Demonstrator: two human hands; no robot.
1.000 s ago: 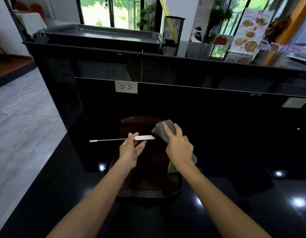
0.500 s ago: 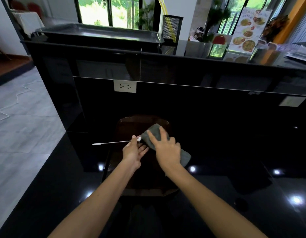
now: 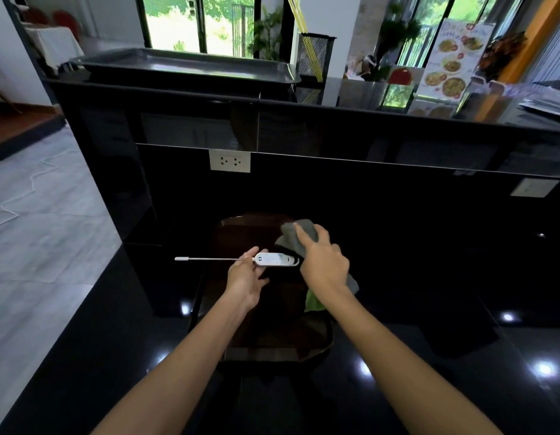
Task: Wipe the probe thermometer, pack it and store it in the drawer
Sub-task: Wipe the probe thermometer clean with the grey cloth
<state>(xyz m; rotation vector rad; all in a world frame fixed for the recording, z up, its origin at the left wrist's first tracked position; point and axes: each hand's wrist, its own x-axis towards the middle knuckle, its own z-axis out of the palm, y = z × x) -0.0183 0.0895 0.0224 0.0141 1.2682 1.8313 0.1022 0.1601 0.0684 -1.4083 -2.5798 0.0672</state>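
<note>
The probe thermometer (image 3: 272, 259) has a white handle and a thin metal probe that points left, ending in a white tip. My left hand (image 3: 244, 277) holds it level where the handle meets the probe, above a dark brown tray (image 3: 272, 353). My right hand (image 3: 324, 262) grips a grey cloth (image 3: 299, 235) with a green underside, pressed against the right end of the white handle. The handle's face with a small button shows between the two hands. No drawer or packing case is in sight.
A glossy black counter (image 3: 429, 372) carries the tray. Behind it rises a black partition with a white wall socket (image 3: 230, 161). On the upper ledge sit a large metal tray (image 3: 190, 65), a mesh holder (image 3: 314, 54) and a menu stand (image 3: 451, 64). Tiled floor lies left.
The cloth has slid right off the handle, from covering it half a second ago to its right end now. The white handle shows again. My left hand keeps its hold.
</note>
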